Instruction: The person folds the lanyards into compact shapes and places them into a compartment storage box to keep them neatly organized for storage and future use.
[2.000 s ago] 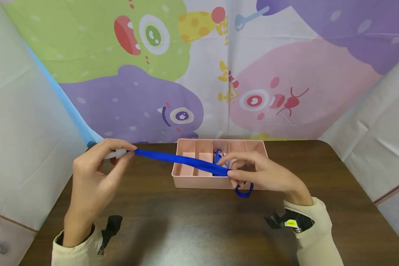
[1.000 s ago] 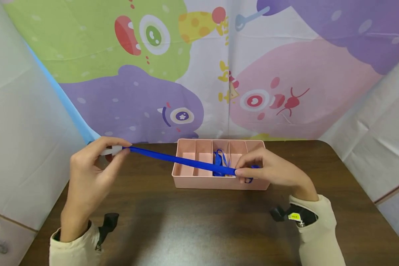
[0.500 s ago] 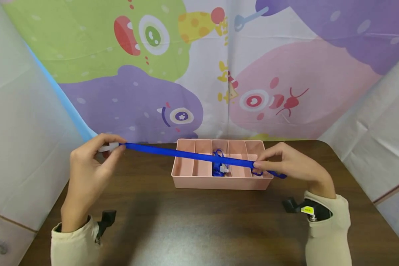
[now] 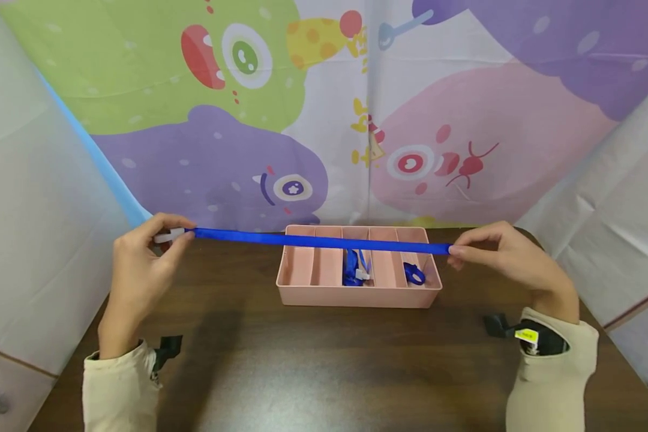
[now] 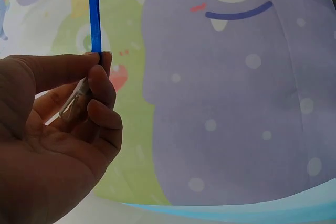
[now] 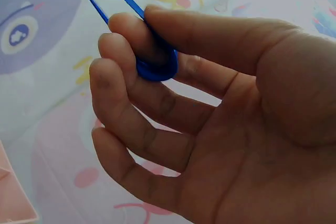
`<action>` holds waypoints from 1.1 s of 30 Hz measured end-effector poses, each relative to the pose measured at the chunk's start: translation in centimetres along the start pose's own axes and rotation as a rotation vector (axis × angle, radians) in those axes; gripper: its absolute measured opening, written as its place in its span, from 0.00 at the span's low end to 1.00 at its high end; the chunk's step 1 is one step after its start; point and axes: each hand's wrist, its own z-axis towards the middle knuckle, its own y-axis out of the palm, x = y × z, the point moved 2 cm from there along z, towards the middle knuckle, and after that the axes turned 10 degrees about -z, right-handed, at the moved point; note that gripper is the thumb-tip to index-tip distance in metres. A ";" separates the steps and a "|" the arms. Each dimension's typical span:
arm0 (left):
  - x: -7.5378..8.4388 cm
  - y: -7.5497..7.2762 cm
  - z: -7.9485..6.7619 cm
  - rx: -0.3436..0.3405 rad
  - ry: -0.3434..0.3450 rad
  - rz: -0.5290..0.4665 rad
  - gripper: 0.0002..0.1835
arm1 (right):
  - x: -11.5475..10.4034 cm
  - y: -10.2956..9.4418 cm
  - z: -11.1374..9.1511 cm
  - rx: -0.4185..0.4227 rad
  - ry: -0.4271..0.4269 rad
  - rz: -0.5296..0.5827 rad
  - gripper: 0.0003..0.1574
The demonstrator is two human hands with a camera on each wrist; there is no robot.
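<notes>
A blue lanyard (image 4: 318,242) is stretched nearly level between both hands, above the pink divided box. My left hand (image 4: 146,258) pinches its left end between thumb and index finger, beside a white plastic clip (image 4: 168,235) tucked among the fingers. In the left wrist view the clip (image 5: 77,98) is partly hidden by the fingers. My right hand (image 4: 510,255) pinches the other end of the lanyard. The right wrist view shows the blue strap (image 6: 157,72) looping round a fingertip under the thumb, the other fingers loosely curled.
The pink box (image 4: 356,297) stands on the dark wooden table (image 4: 313,360). Its middle compartment holds a folded blue lanyard (image 4: 351,268) with a white clip; a coiled blue strap (image 4: 414,274) lies in the rightmost one. A cartoon-printed cloth (image 4: 335,120) hangs behind.
My right hand has slid right and a little upward, so the stretch of lanyard between the hands is longer and straighter. My left hand has shifted slightly left and up.
</notes>
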 end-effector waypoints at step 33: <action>1.3 5.2 -1.4 -0.778 -0.216 -0.378 0.11 | 2.4 -2.9 -0.8 0.851 -0.141 0.668 0.10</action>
